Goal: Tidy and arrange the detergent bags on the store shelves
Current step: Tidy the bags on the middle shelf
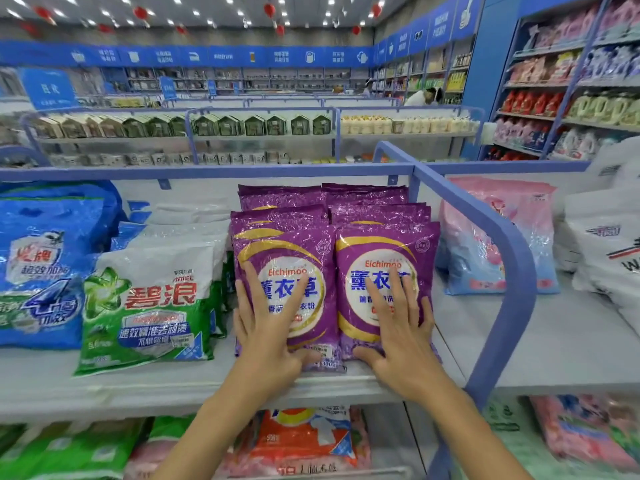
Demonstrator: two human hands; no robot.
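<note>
Squaring: the step in hand looks like levelling the two front purple bags; left hand (266, 327) lies on the left bag (311, 258), right hand (401, 334) on the right bag (412, 247)
Fingers: both hands are spread flat, fingers straight and splayed, thumbs out near the bags' lower edges; they grip nothing and only press
Bags: each fronts a purple row on the shelf (346, 379); they sit side by side and touching, between the green bag (149, 306) and the rail (509, 244)
Next: probably a gentle push back so both bottoms line up behind the shelf lip; it calls for even pressure from both palms
Material: glossy, crinkled plastic film that looks slippery; soft pillow shapes, likely to slump or dent under the hands
Shelf: flat, pale and smooth; the rail is a rounded blue bar
</note>
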